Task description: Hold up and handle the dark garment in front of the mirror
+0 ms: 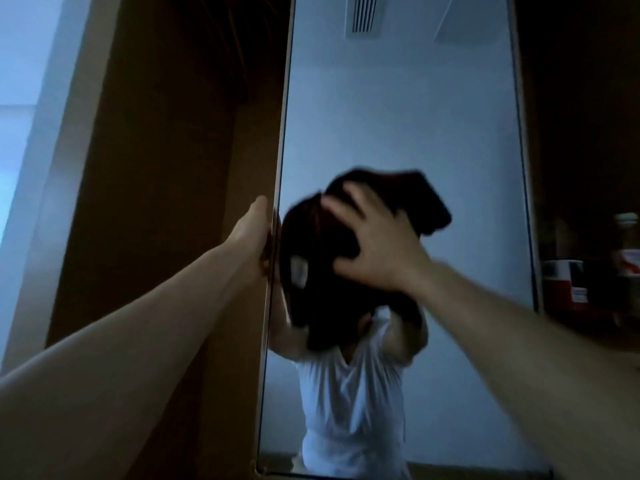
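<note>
- Two bare forearms, nearest the lens, reach up and away toward a tall mirrored door [398,133], which stands upright with its long axis vertical.
- Left hand [254,233] grips the mirrored door's left edge, roughly at mid-height; the fingers wrap round behind the edge and are mostly hidden, with the thumb side facing the camera.
- Right hand [374,244] lies against the glass just right of that edge, its fingers spread apart and bent, pressing a dark cloth [412,199] onto the mirrored door; the cloth bulges out above and to the right of the fingertips.
- Both hands sit at nearly the same height, the left on the door's edge and the right a short way in on the glass, so the cloth lies to the right of the gripping hand.
- Motion blur softens the right hand and the cloth, so how much of the cloth the palm covers cannot be told.
- Reflected in the mirrored door, below the hands, a white shirt [349,403] shows, and a ceiling vent [363,13] near the top.
- Left of the mirrored door stands a brown wooden panel [156,168].
- Right of the mirrored door, a dim shelf holds a red-labelled container [564,282] and a bottle [628,244].
</note>
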Demonstrator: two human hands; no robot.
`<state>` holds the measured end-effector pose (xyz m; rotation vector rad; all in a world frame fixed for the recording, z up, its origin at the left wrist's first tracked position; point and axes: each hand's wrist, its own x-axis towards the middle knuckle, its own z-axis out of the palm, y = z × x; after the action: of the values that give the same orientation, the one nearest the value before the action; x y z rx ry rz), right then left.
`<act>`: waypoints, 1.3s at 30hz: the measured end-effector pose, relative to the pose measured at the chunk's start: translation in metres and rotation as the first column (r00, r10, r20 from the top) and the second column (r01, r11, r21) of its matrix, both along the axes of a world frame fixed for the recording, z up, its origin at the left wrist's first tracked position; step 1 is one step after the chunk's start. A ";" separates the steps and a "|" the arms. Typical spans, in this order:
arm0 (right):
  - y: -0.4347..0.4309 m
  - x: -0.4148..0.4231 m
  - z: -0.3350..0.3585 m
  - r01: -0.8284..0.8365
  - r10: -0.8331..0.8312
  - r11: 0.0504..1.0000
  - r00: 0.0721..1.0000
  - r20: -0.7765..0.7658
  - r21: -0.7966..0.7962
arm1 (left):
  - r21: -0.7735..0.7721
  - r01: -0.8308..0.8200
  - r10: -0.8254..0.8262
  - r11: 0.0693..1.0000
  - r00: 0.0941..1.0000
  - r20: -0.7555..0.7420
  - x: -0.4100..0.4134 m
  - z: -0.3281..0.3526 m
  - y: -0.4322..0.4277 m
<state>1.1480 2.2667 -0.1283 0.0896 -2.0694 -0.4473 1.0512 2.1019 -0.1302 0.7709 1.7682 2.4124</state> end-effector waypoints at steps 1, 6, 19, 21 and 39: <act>-0.003 -0.002 0.034 0.014 -0.015 1.000 0.999 -0.039 -0.015 | -0.024 0.045 -0.044 0.999 0.999 0.030 -0.003 0.003 -0.004; -0.010 -0.015 0.095 0.034 -0.023 0.998 0.981 -0.191 0.051 | -0.057 0.267 -0.252 0.962 0.949 0.189 -0.007 0.016 -0.021; -0.001 0.002 0.037 -0.207 0.054 0.889 0.933 0.355 0.409 | -0.172 0.168 -0.102 0.971 0.937 0.335 0.004 0.035 -0.025; -0.012 0.003 0.099 -0.123 0.039 0.947 0.961 0.273 0.296 | -0.181 0.163 -0.093 0.970 0.934 0.344 0.006 0.040 -0.025; -0.003 -0.008 0.027 -0.350 0.089 0.837 0.846 0.526 0.421 | -0.266 0.046 0.069 0.963 0.911 0.406 0.004 0.048 -0.016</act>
<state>1.1404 2.2639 -0.1017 0.8394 -2.3356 -0.8828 1.0556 2.0855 -0.0820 0.1988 1.8587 2.0693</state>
